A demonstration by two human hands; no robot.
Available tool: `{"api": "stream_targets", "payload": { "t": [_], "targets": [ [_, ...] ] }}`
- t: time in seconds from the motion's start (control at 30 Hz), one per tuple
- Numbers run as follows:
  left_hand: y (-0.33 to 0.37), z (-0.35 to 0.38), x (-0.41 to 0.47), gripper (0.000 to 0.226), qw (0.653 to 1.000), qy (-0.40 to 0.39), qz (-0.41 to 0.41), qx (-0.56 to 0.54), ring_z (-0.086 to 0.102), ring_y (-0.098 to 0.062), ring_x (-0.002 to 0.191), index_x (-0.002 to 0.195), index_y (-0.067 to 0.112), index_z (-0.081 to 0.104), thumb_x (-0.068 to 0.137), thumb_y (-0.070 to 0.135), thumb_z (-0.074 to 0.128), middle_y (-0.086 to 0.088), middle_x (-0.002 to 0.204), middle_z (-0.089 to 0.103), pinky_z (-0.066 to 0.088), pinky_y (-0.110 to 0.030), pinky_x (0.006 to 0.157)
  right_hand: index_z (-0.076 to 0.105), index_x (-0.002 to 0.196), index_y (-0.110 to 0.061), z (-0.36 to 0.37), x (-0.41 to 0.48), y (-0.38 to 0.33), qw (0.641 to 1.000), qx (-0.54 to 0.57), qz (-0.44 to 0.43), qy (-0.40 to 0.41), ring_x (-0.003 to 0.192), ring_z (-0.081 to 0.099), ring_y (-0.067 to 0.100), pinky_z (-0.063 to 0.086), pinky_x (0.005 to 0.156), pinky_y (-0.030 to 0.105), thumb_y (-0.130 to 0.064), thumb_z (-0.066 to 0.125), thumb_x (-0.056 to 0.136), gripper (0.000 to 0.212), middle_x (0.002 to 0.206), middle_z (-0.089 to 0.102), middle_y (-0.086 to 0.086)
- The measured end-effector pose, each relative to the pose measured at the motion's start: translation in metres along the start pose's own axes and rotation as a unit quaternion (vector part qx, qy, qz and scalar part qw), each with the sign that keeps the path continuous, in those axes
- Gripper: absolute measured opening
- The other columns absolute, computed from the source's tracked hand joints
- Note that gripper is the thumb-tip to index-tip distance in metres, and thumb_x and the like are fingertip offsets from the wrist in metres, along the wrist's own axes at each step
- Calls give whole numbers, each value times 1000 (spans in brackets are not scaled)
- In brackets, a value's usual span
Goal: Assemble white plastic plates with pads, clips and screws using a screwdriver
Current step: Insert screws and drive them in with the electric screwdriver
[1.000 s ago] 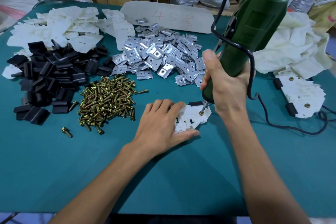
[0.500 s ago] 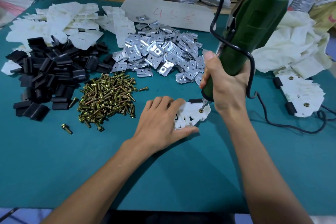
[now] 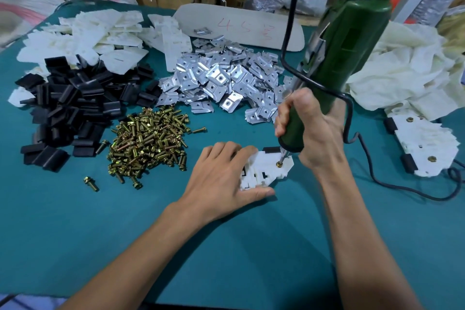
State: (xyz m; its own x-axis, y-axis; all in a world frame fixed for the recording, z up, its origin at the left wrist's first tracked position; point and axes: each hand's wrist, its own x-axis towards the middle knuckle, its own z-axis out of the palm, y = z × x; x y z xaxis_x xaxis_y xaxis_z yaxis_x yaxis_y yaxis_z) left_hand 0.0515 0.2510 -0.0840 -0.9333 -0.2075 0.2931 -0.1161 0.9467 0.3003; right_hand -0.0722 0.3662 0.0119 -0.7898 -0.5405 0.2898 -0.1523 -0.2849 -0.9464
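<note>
On teal counter: white notched plastic plate pressed flat by straight-fingered left grip. Right grip wrapped round green electric screwdriver, bit on brass screw. Likely fault: plate spin from slackened hold.

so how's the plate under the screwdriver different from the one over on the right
The near plate is pinned by the left hand and shows one brass screw with the screwdriver bit on it. The right plate lies untouched and shows two screws. Both are white with black pads at an edge.
</note>
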Motion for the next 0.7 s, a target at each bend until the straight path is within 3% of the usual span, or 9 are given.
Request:
{"api": "stream_targets", "payload": {
  "t": [0.1,0.23,0.57,0.7],
  "targets": [
    [0,0,0,80,1000,2,-4,-9,45,-16,96,131,30,52,81,91,35,9,104,50,29,-27,84,63,72,-23,-2,1,0,998,68,14,6,45,51,18,45,50,29,-74,81,66,54,56,58,-1],
    [1,-1,0,80,1000,-4,-4,-11,44,-15,96,132,30,52,81,90,35,9,105,50,29,-28,85,65,70,-28,3,1,0,998,56,12,8,45,52,18,47,50,27,-79,76,65,52,58,59,-4],
    [2,-1,1,83,1000,1,-4,-6,44,-16,97,131,29,52,79,91,35,9,103,51,29,-27,86,69,72,-42,17,-5,-3,993,27,-34,111,50,50,12,46,49,29,-70,80,71,31,57,55,-8],
    [3,-2,1,87,1000,-5,-10,-10,44,-16,98,131,30,52,77,94,28,9,103,51,31,-29,87,70,75,-37,21,-8,-3,988,24,-33,148,50,50,15,47,50,30,-70,83,68,36,60,55,-5]
  ]
}}
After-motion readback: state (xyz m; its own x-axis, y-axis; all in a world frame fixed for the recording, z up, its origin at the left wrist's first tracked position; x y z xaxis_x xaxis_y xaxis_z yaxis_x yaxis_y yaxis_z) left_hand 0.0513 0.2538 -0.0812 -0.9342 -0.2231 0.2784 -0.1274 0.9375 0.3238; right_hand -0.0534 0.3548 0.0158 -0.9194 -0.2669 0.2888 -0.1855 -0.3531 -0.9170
